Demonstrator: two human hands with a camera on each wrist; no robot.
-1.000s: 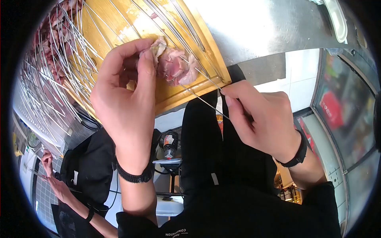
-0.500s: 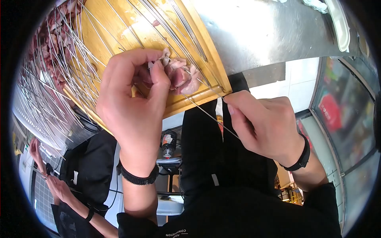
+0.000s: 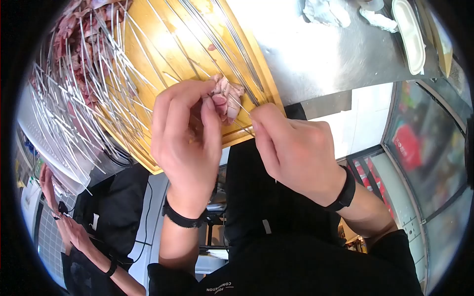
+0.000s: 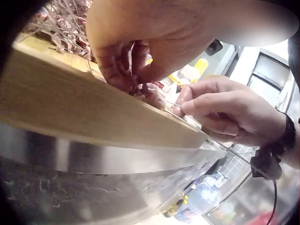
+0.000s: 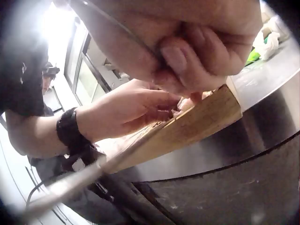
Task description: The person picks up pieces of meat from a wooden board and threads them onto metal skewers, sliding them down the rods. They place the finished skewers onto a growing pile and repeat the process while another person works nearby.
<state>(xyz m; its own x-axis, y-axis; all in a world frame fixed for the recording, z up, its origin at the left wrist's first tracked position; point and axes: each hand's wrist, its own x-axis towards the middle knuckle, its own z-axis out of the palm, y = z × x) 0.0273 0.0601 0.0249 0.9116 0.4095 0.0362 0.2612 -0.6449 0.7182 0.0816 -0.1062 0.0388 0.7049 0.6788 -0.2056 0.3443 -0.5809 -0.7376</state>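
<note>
In the head view a piece of pale pink meat (image 3: 228, 101) lies at the near edge of the wooden board (image 3: 266, 64). My left hand (image 3: 187, 133) pinches the meat's left end between thumb and fingers. From the right, my right hand (image 3: 296, 153) grips thin metal skewers, whose front ends run into the meat. The left wrist view shows the meat (image 4: 152, 96) between the left hand (image 4: 154, 33) and the right hand (image 4: 229, 108), with a skewer running back below the right palm. In the right wrist view curled fingers (image 5: 176, 56) hold a skewer.
Many loose skewers (image 3: 123, 84) fan over the board's left side, beside a pile of raw meat (image 3: 74, 39). More skewers lie along its right side. A steel counter (image 3: 296, 54) carries a white tray (image 3: 410, 37) and crumpled wrap. Another person's hands (image 3: 74, 232) show at lower left.
Both hands have shifted; the right hand has moved left along the skewers, closer to the meat and the left hand. The left hand sits further right and lower, still pinching meat.
</note>
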